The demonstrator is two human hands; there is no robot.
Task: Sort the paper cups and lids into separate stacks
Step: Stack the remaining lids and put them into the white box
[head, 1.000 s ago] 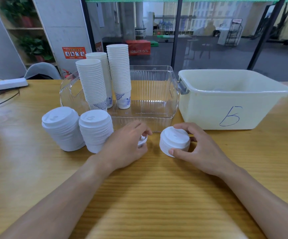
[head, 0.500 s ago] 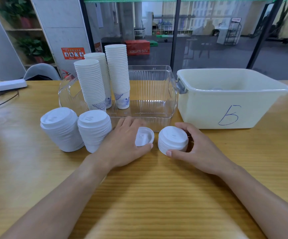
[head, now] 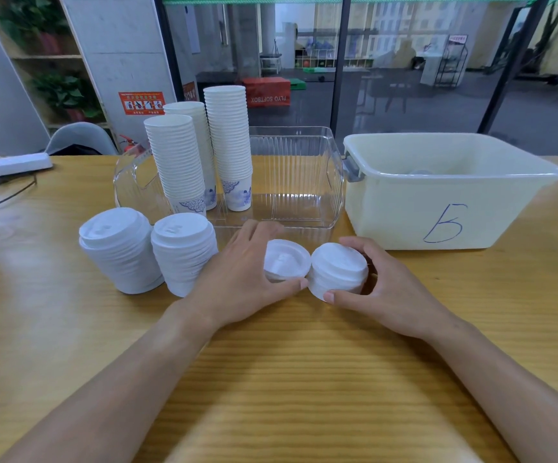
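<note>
Wooden table (head: 70,329) is holding everything, and just in front of the clear bin (head: 304,182) the left hand (head: 237,279) is pinching one lid (head: 286,260) while the right hand (head: 384,289) is gripping the small lid stack (head: 337,269), so the lid probably needs lifting on top next.

Left hand (head: 247,279) and right hand (head: 384,289) lie side by side, fingers curled, forearms stretched forward.
</note>
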